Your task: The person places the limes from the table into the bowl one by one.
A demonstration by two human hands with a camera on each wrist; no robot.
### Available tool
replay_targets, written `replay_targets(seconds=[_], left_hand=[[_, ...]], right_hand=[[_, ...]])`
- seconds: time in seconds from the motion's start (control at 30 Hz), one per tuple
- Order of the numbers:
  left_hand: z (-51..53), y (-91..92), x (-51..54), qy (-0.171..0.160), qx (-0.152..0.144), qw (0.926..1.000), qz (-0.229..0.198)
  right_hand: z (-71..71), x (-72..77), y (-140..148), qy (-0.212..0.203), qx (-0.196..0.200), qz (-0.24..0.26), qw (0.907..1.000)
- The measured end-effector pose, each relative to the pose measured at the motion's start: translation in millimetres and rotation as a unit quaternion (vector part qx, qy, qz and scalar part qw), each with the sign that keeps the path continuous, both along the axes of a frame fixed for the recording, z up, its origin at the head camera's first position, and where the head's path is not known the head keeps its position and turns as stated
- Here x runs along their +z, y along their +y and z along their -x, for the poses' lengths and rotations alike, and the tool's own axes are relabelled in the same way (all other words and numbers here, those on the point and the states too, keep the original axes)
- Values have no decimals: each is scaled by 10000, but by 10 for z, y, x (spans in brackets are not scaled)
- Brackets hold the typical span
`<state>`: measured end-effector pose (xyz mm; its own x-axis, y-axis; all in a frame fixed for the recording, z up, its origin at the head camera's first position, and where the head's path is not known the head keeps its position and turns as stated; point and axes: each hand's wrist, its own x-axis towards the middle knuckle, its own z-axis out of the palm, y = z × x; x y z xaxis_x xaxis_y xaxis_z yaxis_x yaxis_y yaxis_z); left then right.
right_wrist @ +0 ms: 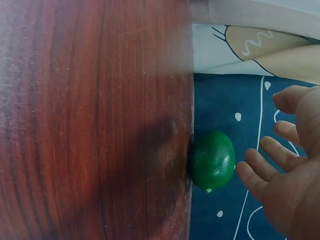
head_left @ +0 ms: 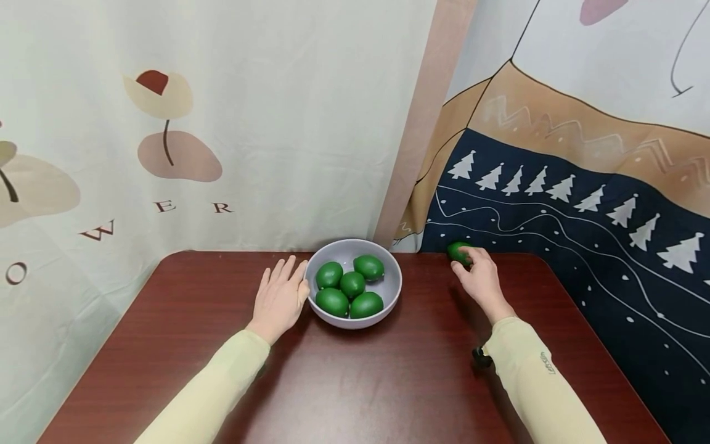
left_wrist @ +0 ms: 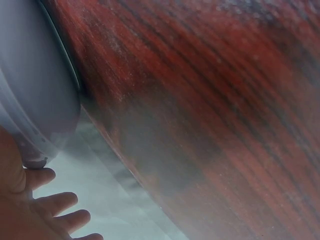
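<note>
A grey-lavender bowl (head_left: 396, 296) stands near the table's far edge with several green limes (head_left: 352, 284) inside. My left hand (head_left: 280, 302) is at the bowl's left side, fingers spread and fairly straight, the thumb side against the rim. In the left wrist view, the bowl's outer wall (left_wrist: 40, 75) appears above the left hand's fingers (left_wrist: 57, 202). One more lime (right_wrist: 212, 160) lies at the table's far edge, right of the bowl. Close over it is my right hand (head_left: 481, 280), its fingers bent loosely; the right wrist view shows a gap between fingertips and lime.
The dark red wooden table (head_left: 388, 376) ends at a pale curtain (head_left: 288, 154) behind the bowl. A navy cloth with white trees (head_left: 560, 240) hangs behind the far right edge and along the right side. A dark wrist device (head_left: 481, 356) sits beneath the right sleeve.
</note>
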<state>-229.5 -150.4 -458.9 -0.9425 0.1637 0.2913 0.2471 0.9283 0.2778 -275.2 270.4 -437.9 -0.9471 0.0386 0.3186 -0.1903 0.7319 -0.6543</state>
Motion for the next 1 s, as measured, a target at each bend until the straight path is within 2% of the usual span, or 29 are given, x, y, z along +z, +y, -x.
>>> replay_targets(seconds=[0.2, 0.43, 0.8, 1.0], left_hand=[[-3, 6, -9, 9, -7, 10000, -4], [-15, 12, -1, 54, 11, 10000, 1], [-9, 9, -2, 51, 29, 10000, 1], [-6, 8, -2, 15, 27, 10000, 3]], right_hand=[[56, -29, 62, -55, -101, -34, 9999], [122, -45, 113, 142, -186, -78, 9997], [212, -117, 230, -88, -578, 194, 9981], [262, -197, 284, -19, -672, 203, 9975]])
